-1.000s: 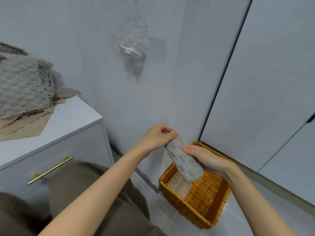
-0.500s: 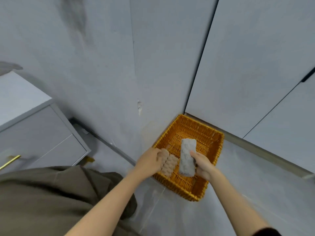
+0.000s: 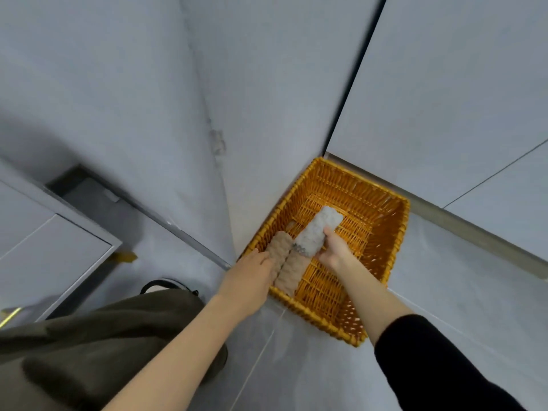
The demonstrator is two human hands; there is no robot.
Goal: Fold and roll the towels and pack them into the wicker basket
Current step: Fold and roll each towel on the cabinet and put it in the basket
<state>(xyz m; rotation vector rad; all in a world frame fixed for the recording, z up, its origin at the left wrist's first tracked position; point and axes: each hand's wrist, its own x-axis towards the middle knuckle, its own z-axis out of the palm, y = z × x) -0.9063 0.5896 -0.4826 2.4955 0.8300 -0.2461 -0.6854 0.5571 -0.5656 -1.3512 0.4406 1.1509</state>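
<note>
Two beige rolls (image 3: 284, 266) already lie along the left wall of the basket (image 3: 400, 241). The third, the grey roll (image 3: 318, 231), was above the rim a second ago and is now down inside, touching them, far end tilted up. Right hand (image 3: 333, 252) clamps its near end. Left hand (image 3: 252, 274) has moved off it onto the beige pair; fingers hidden, grip unclear. Placement looks nearly done, release pending. Towels: nubby plush, soft cylinders. Basket: stiff orange wicker, rectangular, open weave.
</note>
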